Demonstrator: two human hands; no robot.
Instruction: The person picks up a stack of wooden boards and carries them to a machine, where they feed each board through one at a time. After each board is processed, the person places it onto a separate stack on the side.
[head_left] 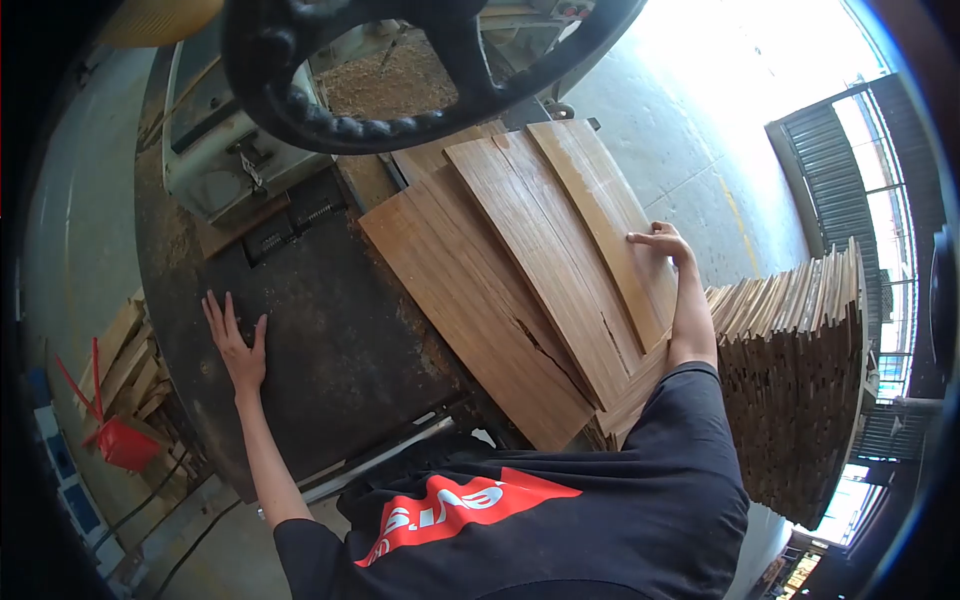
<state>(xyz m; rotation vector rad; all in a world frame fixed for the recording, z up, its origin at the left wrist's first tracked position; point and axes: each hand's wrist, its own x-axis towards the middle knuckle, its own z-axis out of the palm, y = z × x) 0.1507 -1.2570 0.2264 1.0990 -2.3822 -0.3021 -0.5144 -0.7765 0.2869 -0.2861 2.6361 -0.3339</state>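
My left hand [238, 345] lies flat with fingers spread on the dark metal machine table [330, 350]. On the right, my right hand [661, 243] rests on the upper right edge of a lighter wooden board [605, 220], its thumb and fingers apart. That board overlaps a middle board [545, 250] with a long crack. Beneath and left of it lies a wider brown board [460, 300], also split near its lower end. The boards fan out at a slant across the right side of the machine table.
A large black handwheel [385, 130] hangs over the table's far side, beside a pale machine housing [225, 165] and sawdust [390, 80]. A tall stack of thin boards [785, 370] stands at right. Scrap wood [135, 370] and a red object [125, 443] are at lower left.
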